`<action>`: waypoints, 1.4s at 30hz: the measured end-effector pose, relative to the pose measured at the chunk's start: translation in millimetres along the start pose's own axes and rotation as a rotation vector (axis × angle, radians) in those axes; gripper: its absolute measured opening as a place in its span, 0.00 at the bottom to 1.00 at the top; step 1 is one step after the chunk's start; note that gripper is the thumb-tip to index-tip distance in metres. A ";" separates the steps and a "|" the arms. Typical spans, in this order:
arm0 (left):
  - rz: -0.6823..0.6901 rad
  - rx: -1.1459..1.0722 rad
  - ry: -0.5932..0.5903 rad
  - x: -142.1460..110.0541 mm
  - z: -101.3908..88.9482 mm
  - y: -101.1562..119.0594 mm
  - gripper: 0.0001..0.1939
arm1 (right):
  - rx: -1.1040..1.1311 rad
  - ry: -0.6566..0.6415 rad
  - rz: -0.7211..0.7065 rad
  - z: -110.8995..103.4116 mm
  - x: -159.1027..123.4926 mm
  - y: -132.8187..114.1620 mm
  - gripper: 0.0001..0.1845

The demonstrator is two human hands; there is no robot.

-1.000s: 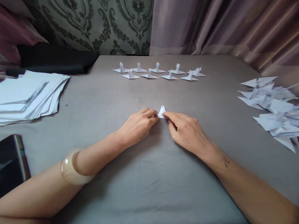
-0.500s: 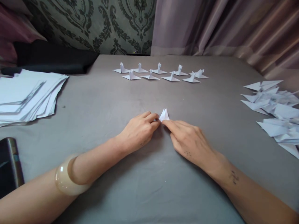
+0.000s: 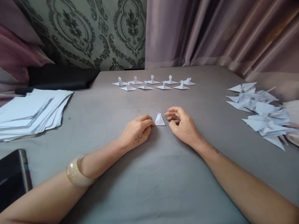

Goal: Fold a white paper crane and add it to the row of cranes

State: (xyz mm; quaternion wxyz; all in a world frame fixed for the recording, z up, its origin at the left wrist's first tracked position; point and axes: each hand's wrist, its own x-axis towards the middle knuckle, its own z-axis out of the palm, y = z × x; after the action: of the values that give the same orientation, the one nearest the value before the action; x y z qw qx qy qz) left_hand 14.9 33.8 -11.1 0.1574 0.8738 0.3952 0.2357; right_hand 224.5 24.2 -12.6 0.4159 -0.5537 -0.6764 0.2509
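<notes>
A small white folded paper triangle (image 3: pixel 160 120) lies on the grey cloth in front of me. My left hand (image 3: pixel 136 132) rests beside it with curled fingers, its fingertips pinching or pressing the triangle's left corner. My right hand (image 3: pixel 181 126) is just right of the paper, apart from it, fingers loosely curled and spread with nothing in them. A pale bangle (image 3: pixel 75 172) sits on my left forearm.
Several finished folded paper figures (image 3: pixel 153 83) stand in two rows at the far middle. A stack of white sheets (image 3: pixel 30 113) lies at the left, a heap of folded paper pieces (image 3: pixel 261 113) at the right, and a dark phone (image 3: pixel 12 177) at the near left.
My right hand has let go of the paper triangle and drawn slightly to the right. The triangle now lies flatter on the cloth. The camera has tilted up a little.
</notes>
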 end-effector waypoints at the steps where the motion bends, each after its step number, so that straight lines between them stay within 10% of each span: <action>1: -0.003 -0.009 0.004 0.0 -0.7 0.6 0.15 | 0.000 -0.025 -0.005 -0.2 0.2 0.0 0.23; 16: -0.102 -0.146 0.125 2.3 -5.5 7.5 0.13 | -0.243 -0.180 -0.176 -2.3 -13.3 -13.3 0.06; 24: -0.092 -0.134 0.142 3.4 -2.7 13.0 0.11 | -0.341 -0.034 -0.210 4.6 -13.2 -10.4 0.26; 42: -0.017 -0.164 0.078 6.2 2.7 13.6 0.21 | -0.269 -0.165 -0.260 5.6 -11.9 -8.3 0.34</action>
State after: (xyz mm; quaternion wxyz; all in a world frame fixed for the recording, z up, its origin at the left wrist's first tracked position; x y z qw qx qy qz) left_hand 28.3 29.6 -5.4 0.2147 0.8448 0.3877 0.2997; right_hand 215.8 11.3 -12.3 0.3100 -0.4898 -0.8015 0.1470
